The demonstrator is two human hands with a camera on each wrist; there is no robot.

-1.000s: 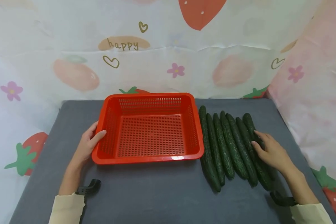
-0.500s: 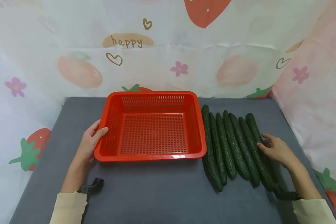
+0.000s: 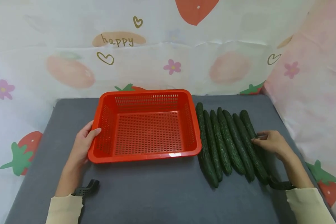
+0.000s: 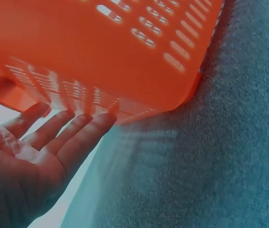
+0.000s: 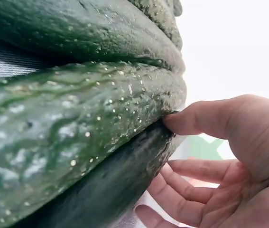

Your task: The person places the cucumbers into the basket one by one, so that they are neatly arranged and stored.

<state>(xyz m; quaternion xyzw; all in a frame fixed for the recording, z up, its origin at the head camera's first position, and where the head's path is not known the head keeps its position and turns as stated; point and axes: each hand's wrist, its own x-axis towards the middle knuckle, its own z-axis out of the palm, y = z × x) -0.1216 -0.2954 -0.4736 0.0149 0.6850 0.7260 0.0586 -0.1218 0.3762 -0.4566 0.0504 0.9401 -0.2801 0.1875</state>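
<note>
With our right hand [image 3: 274,144], the nearer, we pinch the rightmost long, dark-green, bumpy cucumber [image 3: 247,122] | it lies right of the red perforated plastic basket [image 3: 145,157], lengthwise away from us, far end leaning left | our left hand [image 3: 82,143] grips the basket's left side

I can't tell which sort of room we're in: strawberry-print cloth [image 3: 151,73] hangs behind a grey table [image 3: 168,193].

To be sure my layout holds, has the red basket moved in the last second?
No: in the head view the red basket keeps its place relative to the middle pink flower on the backdrop; the whole view shifted.
</note>
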